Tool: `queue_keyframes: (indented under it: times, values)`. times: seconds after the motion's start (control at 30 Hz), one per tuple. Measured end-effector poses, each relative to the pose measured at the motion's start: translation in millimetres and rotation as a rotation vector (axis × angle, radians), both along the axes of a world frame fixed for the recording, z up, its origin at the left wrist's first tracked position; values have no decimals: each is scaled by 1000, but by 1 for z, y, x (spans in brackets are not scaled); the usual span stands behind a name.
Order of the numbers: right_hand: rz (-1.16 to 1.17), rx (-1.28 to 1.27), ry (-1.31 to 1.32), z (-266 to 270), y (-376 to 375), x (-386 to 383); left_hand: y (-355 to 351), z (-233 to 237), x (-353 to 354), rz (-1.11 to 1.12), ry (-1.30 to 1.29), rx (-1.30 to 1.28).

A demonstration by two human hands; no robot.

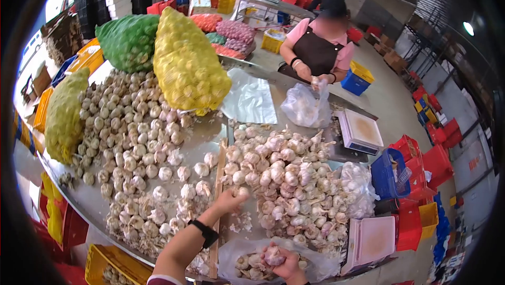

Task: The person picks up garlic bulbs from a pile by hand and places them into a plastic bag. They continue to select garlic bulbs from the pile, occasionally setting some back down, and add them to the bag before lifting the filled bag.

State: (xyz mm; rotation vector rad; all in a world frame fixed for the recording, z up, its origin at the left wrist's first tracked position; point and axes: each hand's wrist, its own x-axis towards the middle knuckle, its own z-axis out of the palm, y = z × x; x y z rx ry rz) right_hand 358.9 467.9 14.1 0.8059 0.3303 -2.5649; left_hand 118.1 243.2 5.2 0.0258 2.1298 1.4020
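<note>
My left hand point(229, 201), a black watch on its wrist, is closed on a pale garlic bulb point(242, 192) beside a wooden strip point(215, 216). Fingers largely cover that bulb. Low in the view, my right hand point(288, 267) holds a purplish garlic bulb point(274, 255) over a clear plastic bag point(229, 261) with several bulbs inside. A big garlic heap point(289, 174) lies just beyond my hands, right of the strip. On the strip's left, more garlic bulbs point(142, 143) spread over the metal table point(79, 195).
Full mesh sacks, one yellow point(187, 64) and one green point(126, 40), stand on the far left. Across the table a person point(321, 48) handles garlic over a plastic bag point(305, 107). Two scales point(360, 130) and a blue basket point(386, 172) line the right side.
</note>
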Motion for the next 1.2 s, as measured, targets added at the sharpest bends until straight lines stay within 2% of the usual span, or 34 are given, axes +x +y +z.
queue_keyframes:
  times: [0.03,0.07,0.13,0.17,0.23,0.3,0.37,0.47,0.53,0.57,0.6,0.67,0.73,0.8,0.83,0.9,1.0,1.07,1.2]
  values:
    - [7,-8,-7,-2,-1,2,1,2,3,40,-356,319]
    - [2,-5,16,-14,-3,8,1,1,10,31,-334,321]
    - [32,-5,54,-31,-9,9,1,9,21,56,-565,815]
    - [21,13,3,-33,-10,11,-1,18,25,51,-555,810]
    - [-7,11,-40,-23,-19,7,4,48,36,86,-670,1093]
    - [-41,11,-94,-25,-21,13,11,50,37,84,-696,1113]
    - [11,-96,71,-39,-14,11,20,54,36,79,-711,1142]
    - [-18,11,104,29,-28,4,32,68,41,45,-673,1196]
    - [13,-21,85,32,-20,0,33,107,44,273,-588,996]
    - [37,-57,72,32,-17,0,31,117,44,267,-566,1021]
    - [41,-58,47,34,-17,2,29,106,39,232,-589,1043]
    - [9,-38,56,38,-15,1,34,110,40,409,-581,1033]
    - [8,6,91,29,-12,5,31,105,38,375,-595,1126]
    - [-13,51,12,40,-18,5,14,114,41,134,-622,1297]
    - [-1,-19,43,40,-18,6,14,123,43,121,-634,1406]
    - [9,-86,74,42,-20,4,8,135,49,140,-662,1428]
    - [36,-55,70,53,-28,0,4,123,52,128,-719,1479]
    - [84,-15,132,57,-35,-4,5,108,54,73,-639,1399]
    - [168,-7,188,64,-43,-17,13,95,72,112,-582,1321]
